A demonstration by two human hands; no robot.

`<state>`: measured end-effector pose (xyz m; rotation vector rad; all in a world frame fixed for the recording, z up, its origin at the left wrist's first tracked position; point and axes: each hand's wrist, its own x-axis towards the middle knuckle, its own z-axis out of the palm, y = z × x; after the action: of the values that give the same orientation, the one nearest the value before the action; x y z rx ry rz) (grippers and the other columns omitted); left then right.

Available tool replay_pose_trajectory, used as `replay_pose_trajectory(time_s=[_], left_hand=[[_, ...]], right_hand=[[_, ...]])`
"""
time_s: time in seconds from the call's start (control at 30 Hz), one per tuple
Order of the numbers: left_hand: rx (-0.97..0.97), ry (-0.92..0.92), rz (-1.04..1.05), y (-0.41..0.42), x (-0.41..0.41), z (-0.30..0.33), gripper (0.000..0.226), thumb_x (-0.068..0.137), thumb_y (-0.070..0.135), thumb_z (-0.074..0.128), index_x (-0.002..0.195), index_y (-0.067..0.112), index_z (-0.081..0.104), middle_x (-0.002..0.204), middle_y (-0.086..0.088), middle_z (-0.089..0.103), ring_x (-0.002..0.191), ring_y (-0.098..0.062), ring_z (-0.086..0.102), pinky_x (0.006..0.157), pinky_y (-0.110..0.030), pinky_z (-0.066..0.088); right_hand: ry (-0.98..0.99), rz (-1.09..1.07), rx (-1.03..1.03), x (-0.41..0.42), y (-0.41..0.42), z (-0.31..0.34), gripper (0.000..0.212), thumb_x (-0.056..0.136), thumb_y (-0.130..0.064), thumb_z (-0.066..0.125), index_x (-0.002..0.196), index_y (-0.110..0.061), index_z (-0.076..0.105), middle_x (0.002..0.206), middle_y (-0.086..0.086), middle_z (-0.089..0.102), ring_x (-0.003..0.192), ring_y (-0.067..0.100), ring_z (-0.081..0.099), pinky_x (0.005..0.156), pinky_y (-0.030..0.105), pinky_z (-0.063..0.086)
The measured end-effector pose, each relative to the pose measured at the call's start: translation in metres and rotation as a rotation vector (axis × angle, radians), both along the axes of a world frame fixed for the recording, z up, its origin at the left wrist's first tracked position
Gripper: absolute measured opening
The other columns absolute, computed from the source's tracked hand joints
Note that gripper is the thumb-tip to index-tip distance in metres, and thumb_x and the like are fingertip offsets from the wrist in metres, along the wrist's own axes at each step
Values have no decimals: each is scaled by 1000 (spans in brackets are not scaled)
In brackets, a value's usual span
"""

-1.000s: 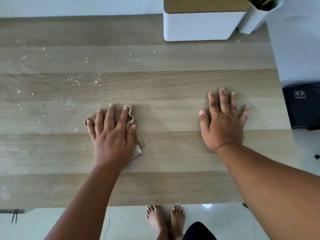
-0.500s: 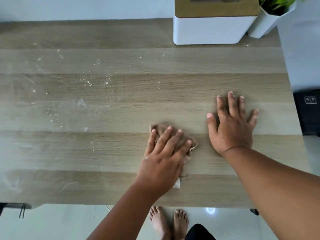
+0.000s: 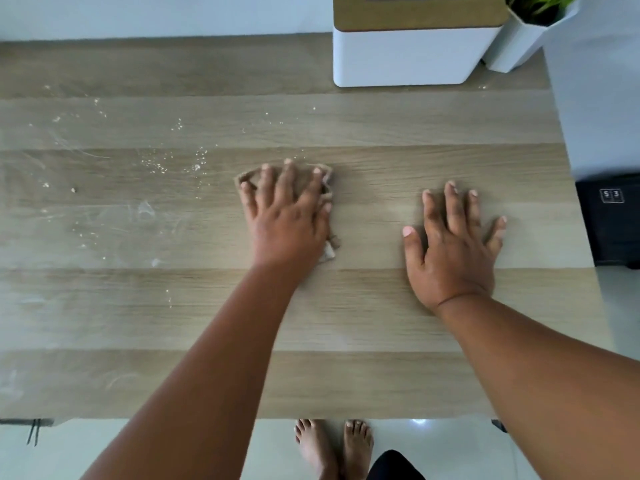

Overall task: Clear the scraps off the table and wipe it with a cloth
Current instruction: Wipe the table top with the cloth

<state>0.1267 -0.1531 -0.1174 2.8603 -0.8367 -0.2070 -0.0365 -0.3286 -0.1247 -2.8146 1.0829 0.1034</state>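
Pressing flat-fingered, the left hand [image 3: 287,216] is holding the brown cloth [image 3: 322,178] down mid-counter [image 3: 346,323], its grip released, not clenched. The right hand [image 3: 453,247] is bracing, fingers spread. Crumbs [image 3: 173,161] are lying to the left; long, overlapping, firmly pressed strokes toward them would likely work best.
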Motion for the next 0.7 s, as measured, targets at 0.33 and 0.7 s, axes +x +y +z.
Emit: replay_pose_trajectory(time_s=[0.33, 0.7], left_hand=[[-103, -47, -507, 62, -78, -3, 51, 103, 42, 47, 152, 30, 48, 165, 3, 36, 158, -25, 19, 123, -60, 22], [-40, 8, 274, 42, 68, -4, 62, 102, 55, 31, 159, 31, 29, 168, -9, 21, 156, -37, 9, 124, -64, 3]], right_hand=[[10, -1, 13, 0, 1, 4, 69, 100, -59, 21, 163, -32, 24, 175, -1, 6, 161, 28, -3, 123, 69, 0], [2, 9, 13, 0, 1, 2, 68, 101, -58, 21, 163, -32, 22, 175, -1, 5, 161, 28, -4, 123, 69, -1]])
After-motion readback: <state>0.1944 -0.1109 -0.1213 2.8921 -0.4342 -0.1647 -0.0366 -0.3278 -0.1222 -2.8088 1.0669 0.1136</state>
